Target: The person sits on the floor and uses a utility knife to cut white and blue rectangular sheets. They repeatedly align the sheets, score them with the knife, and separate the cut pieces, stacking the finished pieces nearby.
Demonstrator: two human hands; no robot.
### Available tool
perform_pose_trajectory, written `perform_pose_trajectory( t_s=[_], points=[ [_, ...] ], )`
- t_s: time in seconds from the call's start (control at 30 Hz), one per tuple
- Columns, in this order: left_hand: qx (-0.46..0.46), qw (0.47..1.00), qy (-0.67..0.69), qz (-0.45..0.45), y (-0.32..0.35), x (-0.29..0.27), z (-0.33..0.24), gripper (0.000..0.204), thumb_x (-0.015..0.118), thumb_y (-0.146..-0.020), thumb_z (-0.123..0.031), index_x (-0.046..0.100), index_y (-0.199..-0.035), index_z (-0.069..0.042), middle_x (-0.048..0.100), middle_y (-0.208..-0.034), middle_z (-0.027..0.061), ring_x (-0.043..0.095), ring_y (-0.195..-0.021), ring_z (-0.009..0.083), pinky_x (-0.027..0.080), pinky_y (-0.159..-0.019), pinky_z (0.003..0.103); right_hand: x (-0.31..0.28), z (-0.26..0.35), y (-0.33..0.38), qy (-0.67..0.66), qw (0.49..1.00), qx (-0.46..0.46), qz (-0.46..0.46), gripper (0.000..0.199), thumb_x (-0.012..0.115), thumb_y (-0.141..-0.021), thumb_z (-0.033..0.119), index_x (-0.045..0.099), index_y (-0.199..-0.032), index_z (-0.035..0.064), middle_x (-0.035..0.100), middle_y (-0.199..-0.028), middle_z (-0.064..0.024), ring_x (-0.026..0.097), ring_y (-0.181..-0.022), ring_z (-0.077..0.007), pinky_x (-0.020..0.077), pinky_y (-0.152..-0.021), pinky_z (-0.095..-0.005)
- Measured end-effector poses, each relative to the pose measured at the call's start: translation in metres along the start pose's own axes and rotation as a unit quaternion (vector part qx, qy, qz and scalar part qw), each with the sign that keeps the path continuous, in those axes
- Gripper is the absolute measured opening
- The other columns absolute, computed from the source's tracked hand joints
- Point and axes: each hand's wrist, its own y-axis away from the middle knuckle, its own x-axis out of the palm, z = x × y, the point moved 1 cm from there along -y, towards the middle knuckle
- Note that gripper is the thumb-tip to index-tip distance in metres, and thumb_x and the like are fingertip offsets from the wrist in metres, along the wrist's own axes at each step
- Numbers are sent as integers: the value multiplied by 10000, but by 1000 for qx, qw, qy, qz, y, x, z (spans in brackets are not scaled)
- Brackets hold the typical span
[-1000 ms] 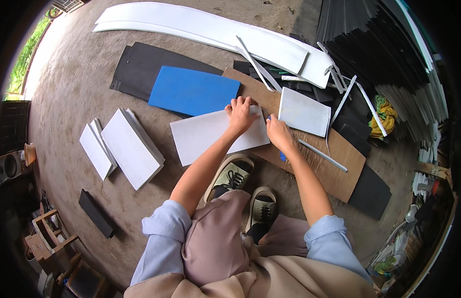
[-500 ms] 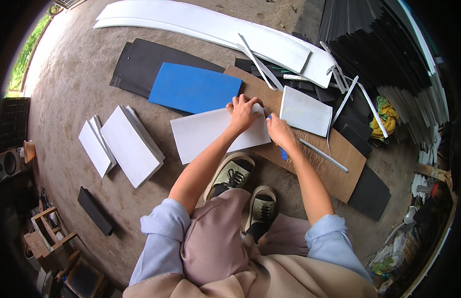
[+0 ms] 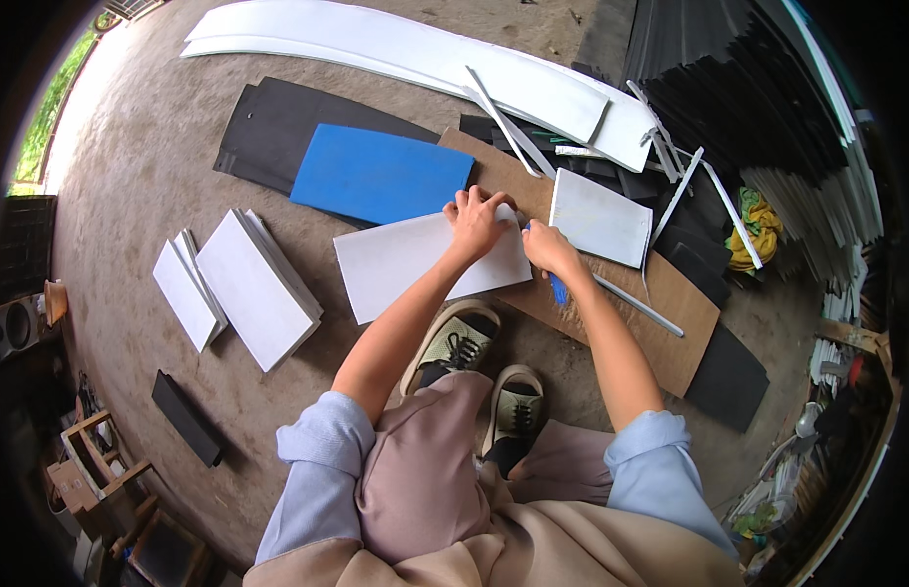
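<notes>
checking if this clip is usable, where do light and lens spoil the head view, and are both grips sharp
Throughout the head view: the floor by the greenery at upper left is blown out; the long white sheets bow along the top, likely from the fisheye; the loudspeaker at left sits in gloom; the left grip and right grip look reasonably sharp.

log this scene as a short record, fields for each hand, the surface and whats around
left hand: fingers on the right end of a white sheet
right hand: closed around a blue tool, its tip hard to make out
surface: brown board, partly under the white sheet
beyond the sheet: blue panel lying over dark sheets
left side: white stacks on the floor
</notes>
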Motion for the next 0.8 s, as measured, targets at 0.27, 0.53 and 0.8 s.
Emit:
perform_pose_trajectory(
  t_s=[0.27,0.53,0.8],
  points=[
    [-7,1000,9,1,0,-1,-7,301,683,-649,-230,601,-931,-295,442,-960,37,371,-996,245,233,-828,454,12,-16,0,39,998,37,42,312,336,-887,203,445,-958,-80,590,-732,-248,573,-444,-294,489,-502,-403],
    [-9,1000,7,10,-1,1,0,307,667,-657,-238,593,-946,-307,440,-979,44,369,-1009,258,232,-824,477,24,-40,43,11,1000,6,27,295,340,-893,213,457,-922,-57,573,-677,-242,560,-438,-314,472,-482,-424],
    [2,1000,12,9,0,-1,-4,299,676,-664,-237,593,-946,-291,439,-972,42,367,-1000,248,235,-826,453,17,-24,14,1,997,-30,-75,300,346,-885,240,475,-957,-21,577,-814,-280,555,-792,-441,437,-716,-502]
  ],
)
